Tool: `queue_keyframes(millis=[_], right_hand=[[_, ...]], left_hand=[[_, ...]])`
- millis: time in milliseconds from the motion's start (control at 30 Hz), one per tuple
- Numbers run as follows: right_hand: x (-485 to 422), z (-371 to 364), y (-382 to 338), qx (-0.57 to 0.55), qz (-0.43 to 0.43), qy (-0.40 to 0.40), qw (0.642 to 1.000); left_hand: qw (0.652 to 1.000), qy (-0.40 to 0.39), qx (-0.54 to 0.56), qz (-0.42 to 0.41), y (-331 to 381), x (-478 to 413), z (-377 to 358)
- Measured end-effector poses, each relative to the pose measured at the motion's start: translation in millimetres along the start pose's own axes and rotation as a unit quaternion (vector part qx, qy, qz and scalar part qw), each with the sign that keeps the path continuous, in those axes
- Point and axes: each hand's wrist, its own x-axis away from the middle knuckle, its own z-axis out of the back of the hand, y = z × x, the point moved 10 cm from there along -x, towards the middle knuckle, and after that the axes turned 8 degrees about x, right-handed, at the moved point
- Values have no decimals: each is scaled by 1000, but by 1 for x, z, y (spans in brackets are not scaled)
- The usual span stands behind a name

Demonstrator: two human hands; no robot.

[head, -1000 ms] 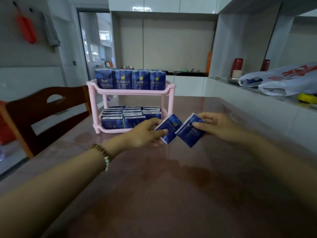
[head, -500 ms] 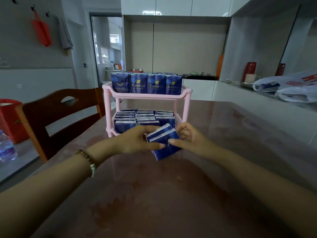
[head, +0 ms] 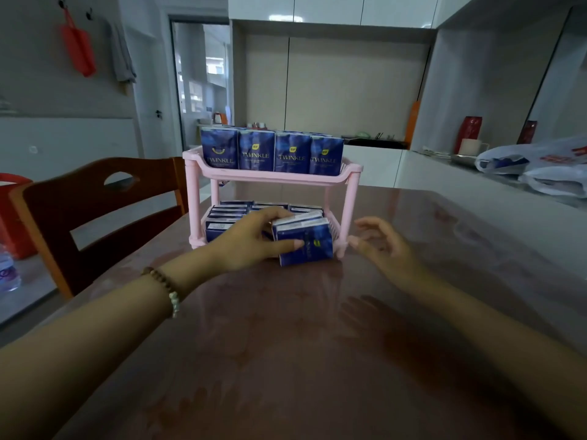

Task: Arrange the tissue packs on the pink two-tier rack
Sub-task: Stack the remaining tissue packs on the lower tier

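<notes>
Here, left hand point(head: 251, 241) fingers pinch two tissue packs point(head: 306, 246) at the crowded pink rack point(head: 273, 178); right hand point(head: 381, 249) fingers spread.

Both forearms forward, left grip point(head: 251, 241) tight round two tissue packs point(head: 306, 244), right grip point(head: 381, 249) slack, fingers apart

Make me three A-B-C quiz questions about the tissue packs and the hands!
1. Where are the packs the left hand grips? A) on the floor B) at the pink rack's lower-tier front C) in a drawer
2. How many top-tier packs face front? A) two B) four C) six
3. The right hand is: A) open, holding nothing B) gripping a pack C) holding a spoon
Answers: 1 B, they are at the lower shelf's front; 2 B, four labels show; 3 A, its fingers are spread, bare.
</notes>
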Motion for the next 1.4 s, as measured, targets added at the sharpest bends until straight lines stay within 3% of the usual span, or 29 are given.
queue_keyframes(millis=[300,467,800,1100,1267,1400], right_hand=[[-31,-18,20,2,-30,-25,999],[-34,-34,23,-54,-10,-27,998],[-29,-42,21,-33,5,-60,998],[-27,-41,18,-17,0,-61,998],[-27,-42,19,-20,3,-66,998],[-28,-44,22,-22,3,-70,997]], left_hand=[[996,77,-28,30,-19,-57,7],[996,83,-24,28,-25,-70,-4],[995,40,48,83,-42,-71,-13],[985,11,-155,70,-47,-69,-14],[947,-42,-317,45,-47,-70,-23],[941,-44,-333,40,-49,-68,-20]])
